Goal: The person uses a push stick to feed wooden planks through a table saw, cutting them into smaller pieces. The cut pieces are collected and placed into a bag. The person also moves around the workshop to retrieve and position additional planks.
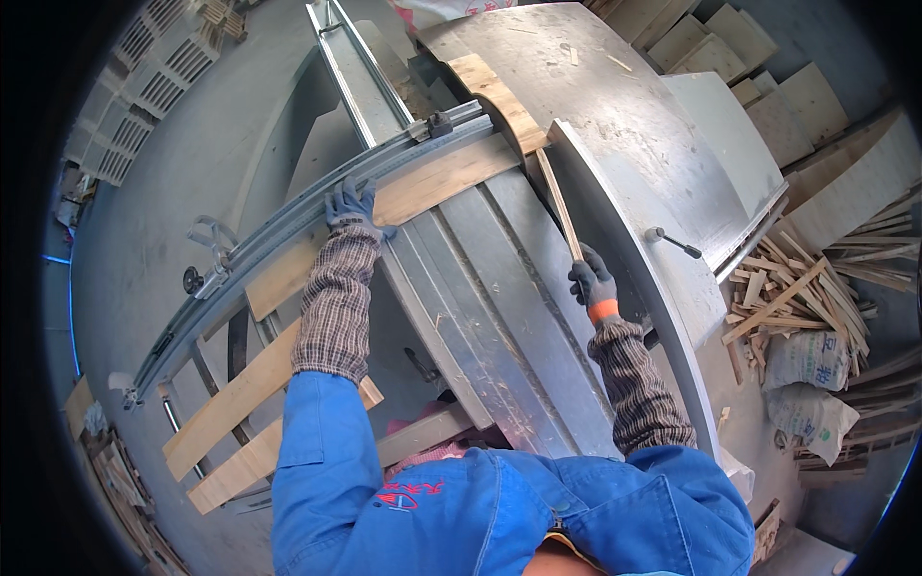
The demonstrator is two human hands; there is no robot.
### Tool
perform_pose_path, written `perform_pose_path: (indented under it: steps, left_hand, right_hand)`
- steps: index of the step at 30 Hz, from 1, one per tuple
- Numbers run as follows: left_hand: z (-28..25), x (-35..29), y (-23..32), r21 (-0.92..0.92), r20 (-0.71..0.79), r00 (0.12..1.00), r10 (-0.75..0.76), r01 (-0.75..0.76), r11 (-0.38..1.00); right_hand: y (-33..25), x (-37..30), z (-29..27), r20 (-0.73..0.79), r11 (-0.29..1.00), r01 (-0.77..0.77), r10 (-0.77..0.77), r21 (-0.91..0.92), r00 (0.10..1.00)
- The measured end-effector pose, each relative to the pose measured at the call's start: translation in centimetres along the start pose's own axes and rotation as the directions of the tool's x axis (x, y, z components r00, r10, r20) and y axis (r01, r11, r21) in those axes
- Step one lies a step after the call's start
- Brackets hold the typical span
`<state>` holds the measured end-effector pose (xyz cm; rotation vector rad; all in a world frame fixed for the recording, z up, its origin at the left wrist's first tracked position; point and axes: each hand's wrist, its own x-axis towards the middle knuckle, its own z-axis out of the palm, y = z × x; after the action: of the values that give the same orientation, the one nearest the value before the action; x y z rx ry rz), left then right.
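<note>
My left hand (353, 207), in a grey-blue glove, lies over the near side of a metal fence (309, 204) with its fingers apart. Its thumb side meets a plywood board (444, 180) that runs along the fence. With my right hand (593, 281), in a dark glove with an orange cuff, I grip the near end of a thin wooden stick (557, 202). The stick's far end touches or nearly touches a plywood strip (499, 101) beside the raised metal guide (624, 230). I cannot make out a saw blade.
Grooved metal sliding table (480, 278) spans the middle. Several plywood strips (235, 398) lie on a frame at left. A black-knobbed lever (677, 243) sticks out at right, near a heap of wood offcuts (792, 293) and white sacks (812, 418). A metal rail (355, 72) extends away.
</note>
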<state>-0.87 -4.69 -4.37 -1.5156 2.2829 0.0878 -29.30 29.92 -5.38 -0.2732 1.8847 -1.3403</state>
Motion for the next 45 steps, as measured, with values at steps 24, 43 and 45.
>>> perform_pose_path:
  steps: [24,43,45]
  left_hand:
    - [1.5,-3.1,0.9,-0.007,-0.148,0.987,0.060,-0.062,0.998]
    - [14.7,-5.0,-5.4,-0.321,0.606,0.792,-0.078,0.154,-0.934]
    - [11.6,-7.1,-4.0,-0.426,0.536,0.844,-0.004,0.266,-0.865]
  right_hand:
    - [12.4,-14.6,-7.6,-0.042,0.993,0.014,-0.009,0.114,0.999]
    - [13.2,-18.4,-7.9,-0.148,0.986,0.150,-0.138,0.074,0.979]
    - [14.0,-18.6,-8.1,-0.188,0.978,0.182,-0.162,0.097,0.969]
